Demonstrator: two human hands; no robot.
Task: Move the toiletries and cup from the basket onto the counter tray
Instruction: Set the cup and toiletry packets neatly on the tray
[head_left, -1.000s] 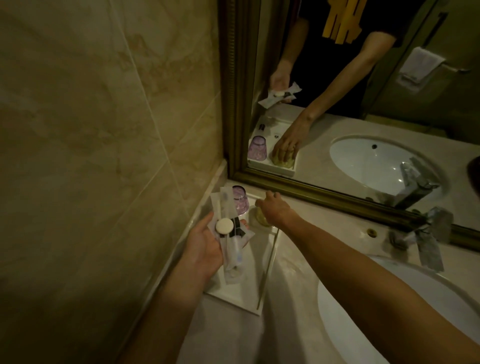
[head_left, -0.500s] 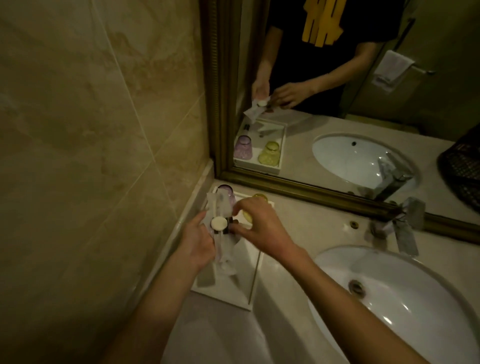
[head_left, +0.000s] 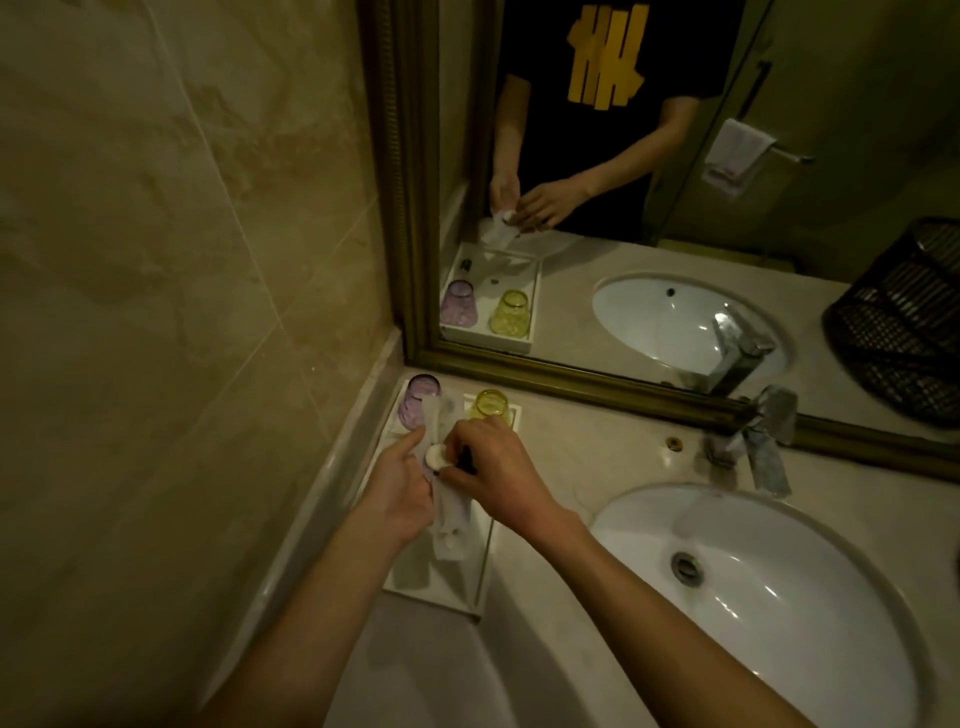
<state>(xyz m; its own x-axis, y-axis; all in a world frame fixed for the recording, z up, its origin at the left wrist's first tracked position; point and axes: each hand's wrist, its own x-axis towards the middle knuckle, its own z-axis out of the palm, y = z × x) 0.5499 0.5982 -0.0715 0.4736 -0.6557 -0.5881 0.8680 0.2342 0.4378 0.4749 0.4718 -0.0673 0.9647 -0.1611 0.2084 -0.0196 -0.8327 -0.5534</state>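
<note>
A white tray (head_left: 441, 590) lies on the counter in the corner by the wall. At its far end stand a purple cup (head_left: 418, 400) and a yellow cup (head_left: 490, 404), both upside down. My left hand (head_left: 397, 491) holds a bunch of white wrapped toiletry packets (head_left: 451, 525) with a small round white item (head_left: 435, 455) on top, above the tray. My right hand (head_left: 496, 475) pinches a small dark item among those toiletries, fingertips touching the bunch. The black wire basket (head_left: 904, 317) shows only in the mirror, at the right.
A white sink basin (head_left: 769, 597) fills the counter to the right, with a chrome tap (head_left: 763, 441) behind it. A gold-framed mirror (head_left: 415, 208) stands along the counter's back edge. A tiled wall closes off the left side.
My right hand left the yellow cup standing on the tray and came back to the toiletries in my left hand. The bunch has dropped slightly toward the tray.
</note>
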